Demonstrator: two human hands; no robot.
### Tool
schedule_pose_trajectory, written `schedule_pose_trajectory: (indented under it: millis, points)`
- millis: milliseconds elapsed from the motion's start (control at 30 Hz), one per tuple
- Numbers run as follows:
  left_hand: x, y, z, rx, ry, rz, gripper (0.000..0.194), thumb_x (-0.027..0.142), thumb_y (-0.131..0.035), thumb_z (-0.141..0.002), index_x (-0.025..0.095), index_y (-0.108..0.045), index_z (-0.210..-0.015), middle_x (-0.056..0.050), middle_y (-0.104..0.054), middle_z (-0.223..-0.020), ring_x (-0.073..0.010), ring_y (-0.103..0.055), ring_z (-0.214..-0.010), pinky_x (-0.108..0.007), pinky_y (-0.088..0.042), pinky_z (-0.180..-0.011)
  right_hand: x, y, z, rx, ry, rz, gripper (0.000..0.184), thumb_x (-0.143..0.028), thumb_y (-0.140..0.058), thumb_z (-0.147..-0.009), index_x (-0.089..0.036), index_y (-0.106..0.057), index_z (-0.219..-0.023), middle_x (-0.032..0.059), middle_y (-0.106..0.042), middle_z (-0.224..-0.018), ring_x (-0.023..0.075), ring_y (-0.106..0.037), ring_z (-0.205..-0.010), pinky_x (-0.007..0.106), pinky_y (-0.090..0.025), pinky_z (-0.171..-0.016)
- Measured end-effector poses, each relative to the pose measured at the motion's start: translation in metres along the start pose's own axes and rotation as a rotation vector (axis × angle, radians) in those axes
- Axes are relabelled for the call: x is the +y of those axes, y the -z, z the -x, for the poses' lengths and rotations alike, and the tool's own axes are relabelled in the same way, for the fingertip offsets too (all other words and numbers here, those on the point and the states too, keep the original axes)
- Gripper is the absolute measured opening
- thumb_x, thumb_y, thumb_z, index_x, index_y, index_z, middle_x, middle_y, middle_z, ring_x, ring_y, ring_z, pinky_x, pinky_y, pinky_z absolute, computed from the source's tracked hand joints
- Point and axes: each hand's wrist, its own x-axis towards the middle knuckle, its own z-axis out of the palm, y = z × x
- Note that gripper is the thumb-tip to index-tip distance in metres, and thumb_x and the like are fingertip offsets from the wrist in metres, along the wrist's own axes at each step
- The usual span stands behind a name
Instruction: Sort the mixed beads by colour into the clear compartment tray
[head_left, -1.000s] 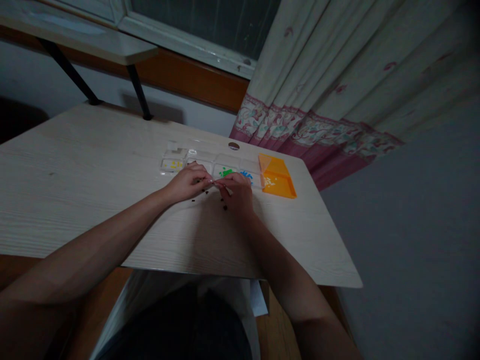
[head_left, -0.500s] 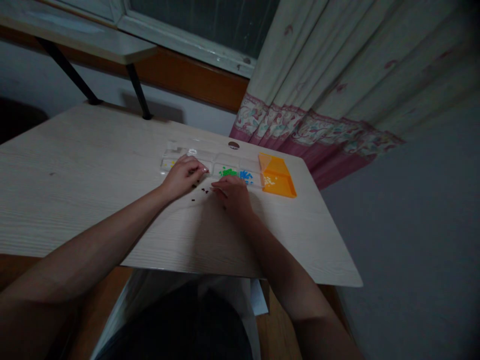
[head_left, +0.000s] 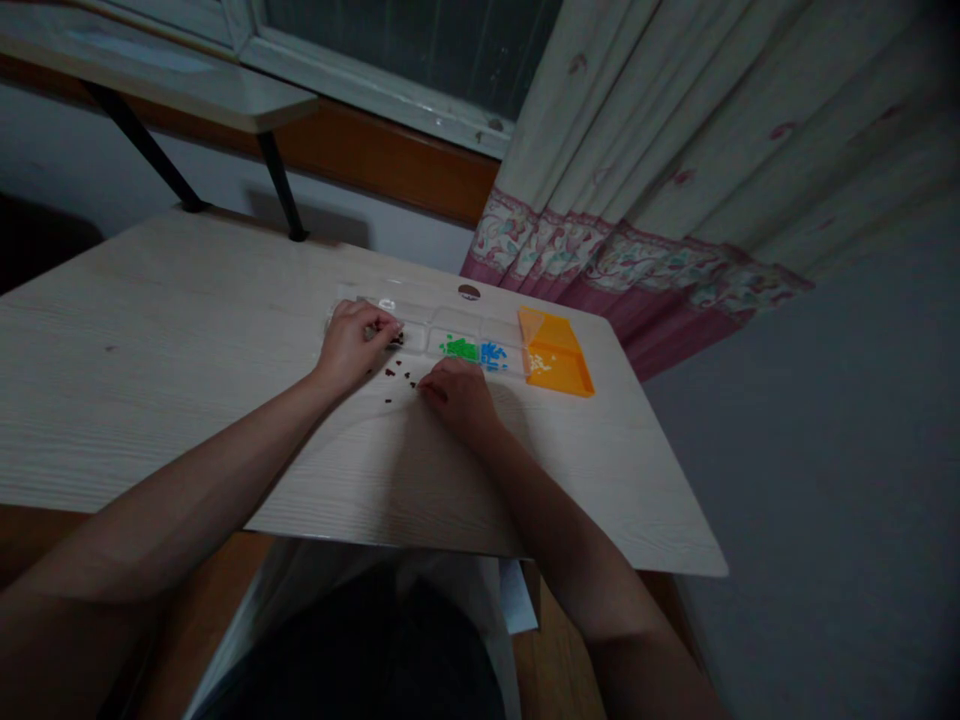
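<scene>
A clear plastic tray with compartments point(head_left: 454, 318) lies on the table, holding small green pieces point(head_left: 459, 347) and blue pieces point(head_left: 493, 355). My left hand point(head_left: 352, 338) is over the tray's left part, its thumb and fingers pinched together beside some dark brown pieces point(head_left: 398, 340) in a compartment. Whatever sits between those fingertips is too small to make out. On the table in front of the tray, more dark pieces point(head_left: 390, 372) lie scattered. My right hand point(head_left: 459, 395) rests just right of them, thumb and forefinger closed at the table surface; their contents are hidden.
At the tray's right end is an orange section point(head_left: 559, 360) with small pale pieces point(head_left: 541, 362). A dark round spot point(head_left: 469, 292) is on the table point(head_left: 225, 420) behind the tray. A raised shelf point(head_left: 187, 90) on black legs stands back left; a curtain point(head_left: 600, 200) hangs behind.
My left hand has moved left and back a little, uncovering dark pieces in the compartment. My right hand has shifted slightly left and nearer me, toward the scattered dark pieces.
</scene>
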Motion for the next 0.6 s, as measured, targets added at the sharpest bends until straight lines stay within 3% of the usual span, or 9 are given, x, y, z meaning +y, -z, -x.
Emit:
schedule_pose_trajectory:
  millis: [267, 600]
  points:
    - [-0.012, -0.003, -0.002, 0.088, 0.034, -0.077, 0.018, 0.038, -0.066, -0.085, 0.02, -0.07, -0.084, -0.004, -0.065, -0.083, -0.0219, -0.056, -0.087, -0.04, -0.04, -0.092, 0.002, -0.008, 0.0, 0.001, -0.023, -0.007, 0.021, -0.029, -0.061, -0.093, -0.024, -0.075, -0.108, 0.0049, -0.069, -0.104, 0.0202, -0.057, -0.1, 0.034, -0.037, -0.09]
    - [-0.014, -0.003, -0.001, 0.068, 0.03, -0.073, 0.021, 0.031, -0.058, -0.091, 0.021, -0.074, -0.098, -0.006, -0.067, -0.088, -0.0219, -0.056, -0.089, -0.041, -0.04, -0.093, 0.003, -0.009, 0.0, 0.044, 0.007, -0.031, 0.016, -0.029, -0.062, -0.093, -0.023, -0.076, -0.097, 0.0032, -0.071, -0.098, 0.0187, -0.059, -0.096, 0.033, -0.036, -0.088]
